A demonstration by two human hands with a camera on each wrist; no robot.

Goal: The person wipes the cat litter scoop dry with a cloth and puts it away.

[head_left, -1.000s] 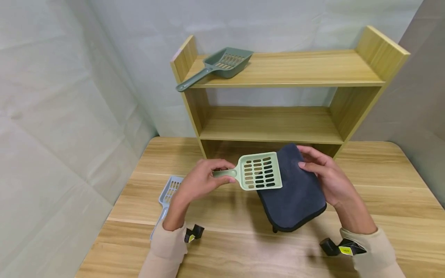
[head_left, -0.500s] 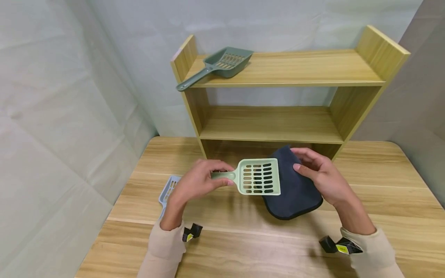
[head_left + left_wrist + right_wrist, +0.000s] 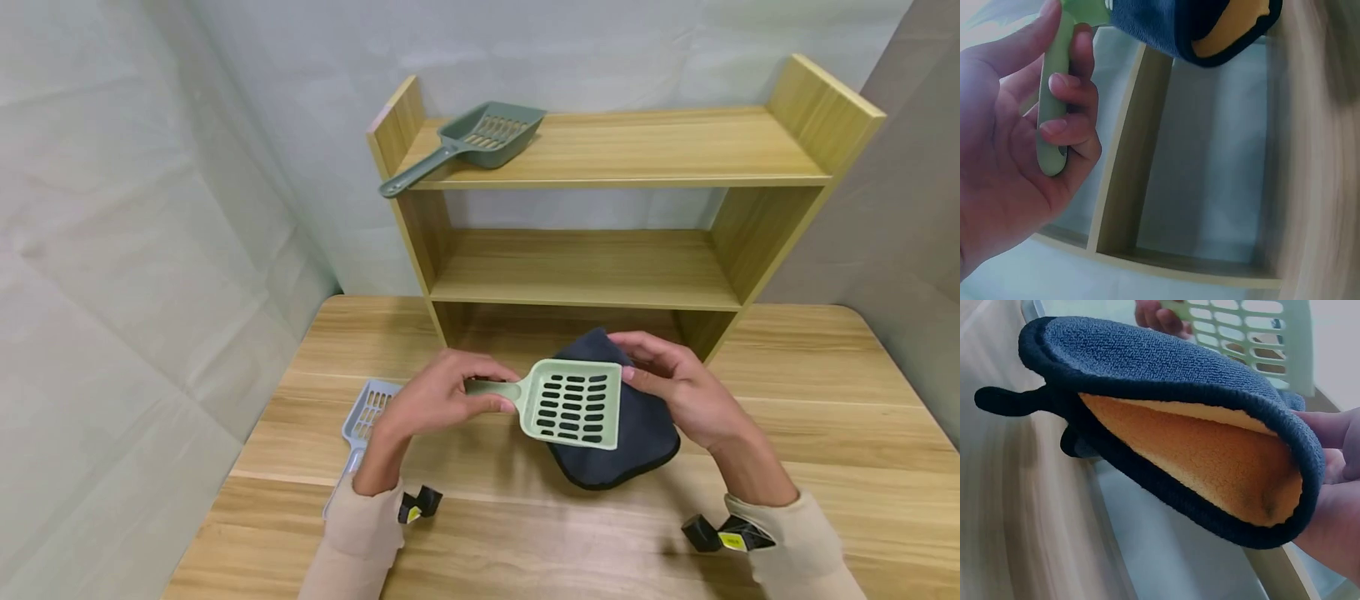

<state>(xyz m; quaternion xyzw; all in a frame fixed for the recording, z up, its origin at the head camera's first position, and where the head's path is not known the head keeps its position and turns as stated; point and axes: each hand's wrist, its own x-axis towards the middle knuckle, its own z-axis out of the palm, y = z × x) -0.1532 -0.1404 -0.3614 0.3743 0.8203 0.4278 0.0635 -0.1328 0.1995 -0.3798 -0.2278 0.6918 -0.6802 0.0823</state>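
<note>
While left hand (image 3: 442, 398) is curling fingers round the scoop handle (image 3: 1049, 107), probably leaving the pan (image 3: 561, 402) exposed, right hand (image 3: 688, 393) is pinching the cloth (image 3: 643, 427).

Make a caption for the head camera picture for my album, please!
Left fingers grip a pale green slotted scoop in front of a dark blue cloth held by the right fingers.

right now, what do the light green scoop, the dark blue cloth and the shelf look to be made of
Light green scoop: likely plastic, smooth, with even, rounded slots.
Dark blue cloth: probably terry fabric, matte, with a looped nap and orange inner face.
Shelf: pale, smooth boards; the visible grain suggests wood or printed laminate.
</note>
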